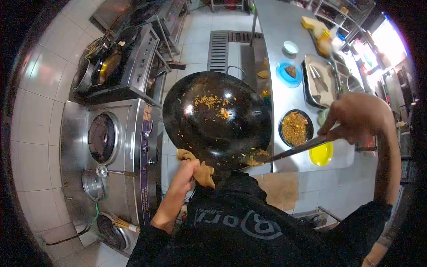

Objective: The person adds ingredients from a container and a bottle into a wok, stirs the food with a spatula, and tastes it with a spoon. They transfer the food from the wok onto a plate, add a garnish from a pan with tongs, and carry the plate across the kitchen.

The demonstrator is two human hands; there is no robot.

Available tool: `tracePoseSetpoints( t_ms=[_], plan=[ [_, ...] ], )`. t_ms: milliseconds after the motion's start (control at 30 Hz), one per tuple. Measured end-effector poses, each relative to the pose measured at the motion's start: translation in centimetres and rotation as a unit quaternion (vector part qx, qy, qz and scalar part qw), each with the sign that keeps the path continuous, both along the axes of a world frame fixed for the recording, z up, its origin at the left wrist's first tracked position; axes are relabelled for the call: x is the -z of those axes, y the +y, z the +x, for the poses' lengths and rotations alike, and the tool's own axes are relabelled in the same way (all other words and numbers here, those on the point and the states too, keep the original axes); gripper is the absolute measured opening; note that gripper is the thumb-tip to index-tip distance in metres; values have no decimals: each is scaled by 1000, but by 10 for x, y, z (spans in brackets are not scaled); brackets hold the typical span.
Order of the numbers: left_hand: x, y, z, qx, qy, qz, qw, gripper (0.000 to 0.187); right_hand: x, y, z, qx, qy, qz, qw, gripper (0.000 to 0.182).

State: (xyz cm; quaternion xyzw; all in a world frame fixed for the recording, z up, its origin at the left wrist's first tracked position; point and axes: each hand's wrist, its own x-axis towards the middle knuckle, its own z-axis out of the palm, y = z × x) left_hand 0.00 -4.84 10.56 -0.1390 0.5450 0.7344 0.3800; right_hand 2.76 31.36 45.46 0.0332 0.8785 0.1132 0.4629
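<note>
The left hand [187, 171] clenches a tan cloth [205, 175] against the near rim of the wok [200, 129]; the right hand [356, 115] grasps a long-handled utensil [302, 147] reaching its edge. Inside lie scattered grains [209, 102]; rightward, a dark bowl [281, 132] holds grainy food [294, 127].

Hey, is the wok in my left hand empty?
Not quite: the wok is mostly bare, but food bits are scattered across its dark surface.

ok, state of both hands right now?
Left hand: closed, holding a brown cloth at the near edge of the wok.
Right hand: closed, holding a long-handled metal utensil.
</note>
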Motion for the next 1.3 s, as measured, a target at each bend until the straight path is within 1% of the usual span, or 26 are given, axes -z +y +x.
tracePoseSetpoints(
  t_ms=[33,100,133,200,233,267,333,400,467,533,567,600,633,667,700,733,800,833,933,967,1033,1133,1167,1200,1267,1300],
  plan=[
    [0,0,-1,0,2,0,1000,7,6,-2,1,0,2,0,1000,20],
    [-12,3,-1,-6,-17,-66,998,6,37,-6,2,-109,91,-30,989,21],
    [-13,4,-1,-5,-16,-65,998,6,64,-17,-1,-55,121,-4,991,22],
    [-15,7,0,-4,17,-32,999,8,137,-12,-1,-81,232,-67,967,24],
    [-9,7,-1,-5,20,-29,999,8,168,-12,1,-92,285,-61,952,22],
    [3,4,-3,-15,0,-29,999,11,174,-10,1,-107,301,-98,942,22],
    [17,-1,-7,-27,-15,-30,999,13,160,-16,8,-75,315,-60,944,24],
    [16,-1,-7,-20,-36,-14,999,15,165,-18,18,-95,334,-77,935,26],
    [4,3,-5,-20,-26,-29,999,16,182,-21,19,-108,347,-96,927,28],
    [1,3,-1,-18,-18,-44,999,16,214,-31,12,-67,373,-82,922,28],
    [3,1,-2,-4,-35,-42,999,16,218,-30,12,-73,399,-88,910,26],
    [2,1,-6,10,-49,-38,998,15,212,-26,15,-74,402,-85,909,26],
    [0,2,-7,8,-43,-35,998,15,198,-20,20,-58,384,-67,919,19],
    [-12,5,-2,-18,-29,-24,999,14,183,-15,26,-45,362,-51,930,12],
    [-19,4,3,-43,-16,-14,999,14,166,-9,33,-48,362,-56,929,11],
    [-13,0,4,-48,-16,-14,999,14,157,-1,37,-41,357,-54,932,8],
    [1,-11,1,-7,-23,13,1000,14,162,23,42,-55,373,0,926,6],
    [2,-14,2,-11,-21,15,1000,14,161,31,41,-59,374,0,925,6],
    [-14,-18,6,8,-24,6,1000,15,163,56,30,-39,361,34,931,13],
    [-23,-16,8,4,-6,-25,1000,8,169,68,26,-22,370,7,929,19],
    [-41,-12,10,-7,14,-54,998,6,183,92,10,24,365,-52,929,34],
    [-59,-13,16,-27,7,-79,997,5,216,114,-22,47,361,-113,925,35],
    [-62,-13,17,-20,28,-103,994,4,235,123,-34,13,361,-178,915,38],
    [-63,-13,17,-13,50,-125,991,4,260,129,-49,58,338,-259,903,39],
    [-61,-17,17,-21,47,-129,990,4,314,130,-77,97,303,-392,863,41],
    [-58,-21,16,-22,40,-135,990,5,314,115,-84,97,287,-433,849,41]
  ],
)
